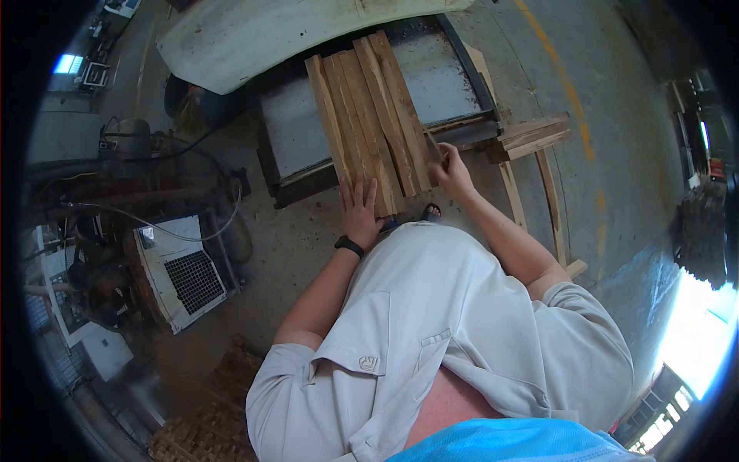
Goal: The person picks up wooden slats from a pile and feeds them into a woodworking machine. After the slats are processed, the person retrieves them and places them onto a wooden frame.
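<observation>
Several rough-edged wooden boards (360,115) lie side by side, running away from me over a machine bed (292,135) with a grey metal top. My left hand (359,212) rests flat on the near ends of the left boards, fingers stretched and apart. At the right edge of the boards is my right hand (454,173), its fingers closed around a thin, flat, dark piece (433,146) whose kind I cannot make out. A narrow dark gap separates the left boards from the right ones.
A large pale curved panel (254,46) overhangs the bed's far side. On the right, short timbers (531,137) lie on a wooden stand (550,196). A white machine with a black grille (196,277) stands to the left, with a hose (165,227) beside it.
</observation>
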